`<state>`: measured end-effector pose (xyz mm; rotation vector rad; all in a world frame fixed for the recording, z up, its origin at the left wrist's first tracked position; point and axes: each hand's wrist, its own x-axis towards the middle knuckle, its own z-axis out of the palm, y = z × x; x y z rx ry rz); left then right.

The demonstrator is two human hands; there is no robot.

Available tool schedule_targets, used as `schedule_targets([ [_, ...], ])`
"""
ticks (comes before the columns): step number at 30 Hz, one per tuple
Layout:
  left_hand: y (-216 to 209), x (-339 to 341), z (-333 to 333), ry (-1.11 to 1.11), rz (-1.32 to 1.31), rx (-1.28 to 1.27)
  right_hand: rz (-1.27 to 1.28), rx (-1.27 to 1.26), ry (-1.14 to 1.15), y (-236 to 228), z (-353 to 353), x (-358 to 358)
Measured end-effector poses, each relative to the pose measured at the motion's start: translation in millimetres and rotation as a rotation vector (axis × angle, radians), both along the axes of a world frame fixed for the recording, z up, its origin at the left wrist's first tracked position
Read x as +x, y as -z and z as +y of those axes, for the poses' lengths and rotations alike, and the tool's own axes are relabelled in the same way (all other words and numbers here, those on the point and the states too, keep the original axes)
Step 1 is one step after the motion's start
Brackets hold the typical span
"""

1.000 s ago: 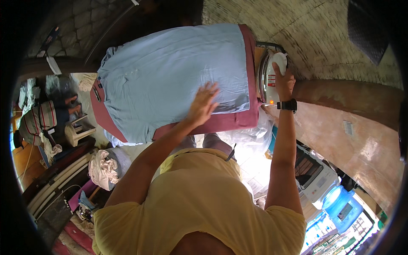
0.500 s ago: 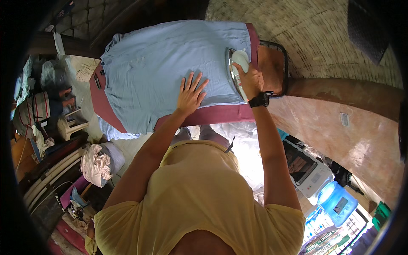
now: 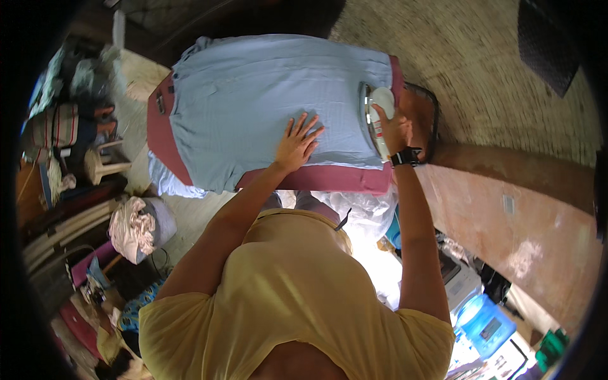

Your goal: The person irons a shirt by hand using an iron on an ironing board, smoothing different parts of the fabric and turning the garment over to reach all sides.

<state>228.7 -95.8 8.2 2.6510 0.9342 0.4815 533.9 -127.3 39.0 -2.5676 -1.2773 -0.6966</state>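
Note:
A light blue shirt (image 3: pixel 253 101) lies spread over a maroon-covered ironing board (image 3: pixel 329 180). With fingers spread, my left hand (image 3: pixel 297 144) rests flat on the cloth near the board's close edge. My right hand (image 3: pixel 396 130), a dark watch (image 3: pixel 406 156) on its wrist, is closed round the handle of a white clothes iron (image 3: pixel 382 101). The iron is on the shirt near its right end, and my fingers cover part of its handle. At the board's left end lies a small dark object (image 3: pixel 160 103) that I cannot make out.
Beyond the board's right end is a black metal frame (image 3: pixel 436 120). A low wall (image 3: pixel 481 196) runs along the right. To the left are a small wooden stool (image 3: pixel 101 163) and a bag of cloth (image 3: pixel 142 228). A blue water jug (image 3: pixel 486 324) stands lower right.
The board and shirt appear farther right in view, along with both hands and the iron. The iron remains near the shirt's right end; my left hand stays flat on the cloth.

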Motion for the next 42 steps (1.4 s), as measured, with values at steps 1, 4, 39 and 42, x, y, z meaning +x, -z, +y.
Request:
schedule_targets([
  [1,4,-2,3,-0.009,-0.126,-0.095,0.176,-0.096,-0.035,-8,6,7],
  [4,-1,-39,16,-0.168,-0.431,-0.231,0.435,-0.079,-0.253,-43,17,-9],
  [39,2,-294,162,-0.675,-0.285,0.074,0.558,-0.337,-0.903,-77,95,-137],
  [42,10,-264,184,-0.824,-0.192,0.009,0.455,-0.372,-1.035,-70,100,-178],
])
